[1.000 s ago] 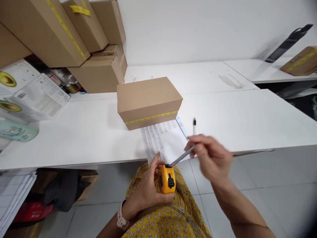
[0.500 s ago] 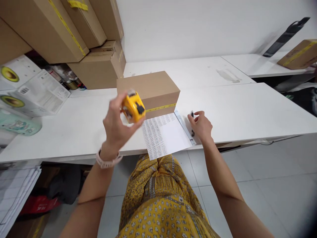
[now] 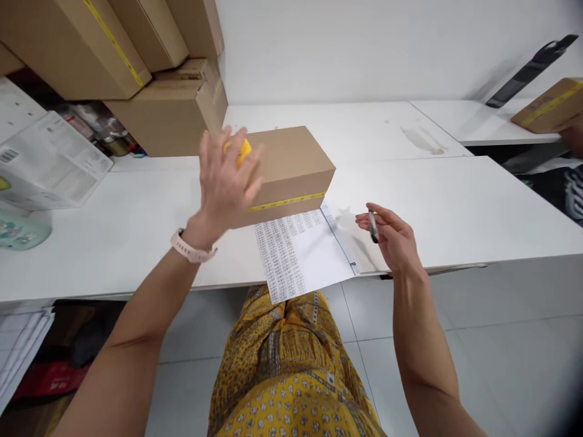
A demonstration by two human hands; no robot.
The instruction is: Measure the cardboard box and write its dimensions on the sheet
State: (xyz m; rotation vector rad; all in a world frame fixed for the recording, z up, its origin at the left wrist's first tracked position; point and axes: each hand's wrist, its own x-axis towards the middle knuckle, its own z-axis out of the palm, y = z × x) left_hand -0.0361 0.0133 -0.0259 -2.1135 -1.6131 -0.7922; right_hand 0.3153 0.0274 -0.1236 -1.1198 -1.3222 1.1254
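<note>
My left hand point(image 3: 225, 179) is raised over the left end of a brown cardboard box point(image 3: 296, 164) with a yellow strip along its front. A yellow tape measure point(image 3: 242, 150) peeks out past the fingers, held against the box's top. My right hand point(image 3: 392, 238) hovers just above the white table point(image 3: 455, 206), pinching a black pen point(image 3: 372, 226) upright. Between my hands lies a printed sheet point(image 3: 300, 255) with columns of small figures, its near edge overhanging the table.
Large cardboard boxes point(image 3: 173, 103) are stacked at the back left, with white printed cartons point(image 3: 50, 161) and a teal item point(image 3: 20, 229) beside them. On a farther table at right are another box point(image 3: 546, 103), a black object point(image 3: 528, 73) leaning on the wall, and another person's hand point(image 3: 574, 135).
My left hand carried the tape measure from my lap up to the box top. My right hand let go of the tape blade, reached the pen on the table and lifted it.
</note>
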